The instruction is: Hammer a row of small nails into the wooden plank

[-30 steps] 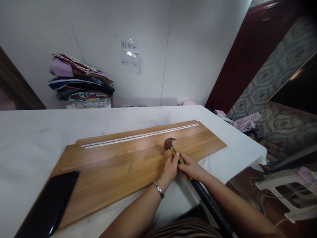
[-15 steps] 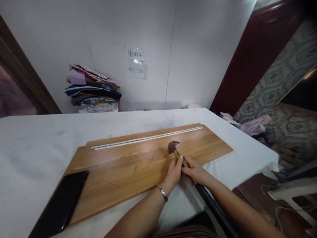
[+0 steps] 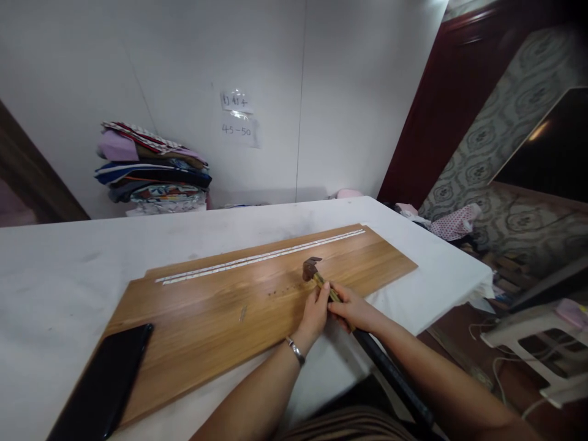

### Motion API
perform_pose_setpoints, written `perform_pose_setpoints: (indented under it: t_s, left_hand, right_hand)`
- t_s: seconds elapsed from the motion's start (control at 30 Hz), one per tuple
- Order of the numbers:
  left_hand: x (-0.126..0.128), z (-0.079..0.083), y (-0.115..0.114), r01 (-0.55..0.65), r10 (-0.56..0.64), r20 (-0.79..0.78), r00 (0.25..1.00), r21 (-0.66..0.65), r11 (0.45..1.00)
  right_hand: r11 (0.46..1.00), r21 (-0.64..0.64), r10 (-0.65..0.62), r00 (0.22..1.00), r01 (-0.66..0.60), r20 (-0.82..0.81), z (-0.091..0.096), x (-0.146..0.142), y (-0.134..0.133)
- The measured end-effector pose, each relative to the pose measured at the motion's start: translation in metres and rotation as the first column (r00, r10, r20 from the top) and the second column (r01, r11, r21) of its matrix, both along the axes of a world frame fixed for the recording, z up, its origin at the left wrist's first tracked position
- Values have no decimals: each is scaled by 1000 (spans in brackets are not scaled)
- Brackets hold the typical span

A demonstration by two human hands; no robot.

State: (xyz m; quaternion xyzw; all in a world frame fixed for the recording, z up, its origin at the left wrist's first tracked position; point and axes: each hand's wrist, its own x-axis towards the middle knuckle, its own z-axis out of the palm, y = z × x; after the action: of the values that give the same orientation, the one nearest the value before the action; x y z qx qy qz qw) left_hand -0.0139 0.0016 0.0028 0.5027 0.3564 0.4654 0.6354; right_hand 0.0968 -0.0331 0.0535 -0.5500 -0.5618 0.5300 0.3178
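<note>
A long wooden board [image 3: 206, 318] lies across the white table [image 3: 68, 263]. My right hand [image 3: 353, 309] is closed round the handle of a hammer [image 3: 313, 271], whose dark head rests on the board. Beside it, touching the handle, my left hand [image 3: 316, 309] has its fingers pinched together near the board; what they hold is too small to make out. A row of small nail heads [image 3: 282, 290] dots the wood left of the hammer. A pale strip [image 3: 261, 257] runs along the board's far edge.
A black phone [image 3: 103, 383] lies on the board's near left end. Folded fabrics [image 3: 151, 168] are stacked against the wall behind the table. A white plastic stool [image 3: 542, 343] and loose cloth [image 3: 454, 223] are on the floor to the right.
The hammer head stays low on the board, shifting only slightly. Both hands keep their grip; the view has swung a little.
</note>
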Motion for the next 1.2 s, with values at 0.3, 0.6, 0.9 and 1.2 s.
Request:
perform_pose_setpoints:
  t_s: [0.3,0.6,0.9,1.2]
  left_hand:
    - [5,-5,2,73,-69,49,996,-84,994]
    - [6,-9,5,-15,13,-39,999,-32,999]
    - [8,-7,2,47,-46,16,999,-68,997]
    - [9,-9,3,30,-31,-29,999,-39,999]
  right_hand:
    - [998,-56,20,999,-17,44,9,-1,5]
    - [999,-28,-27,999,28,40,3,1,-1]
    - [998,-58,-21,998,25,67,6,1,0]
    - [999,-44,-14,996,18,93,5,3,-2]
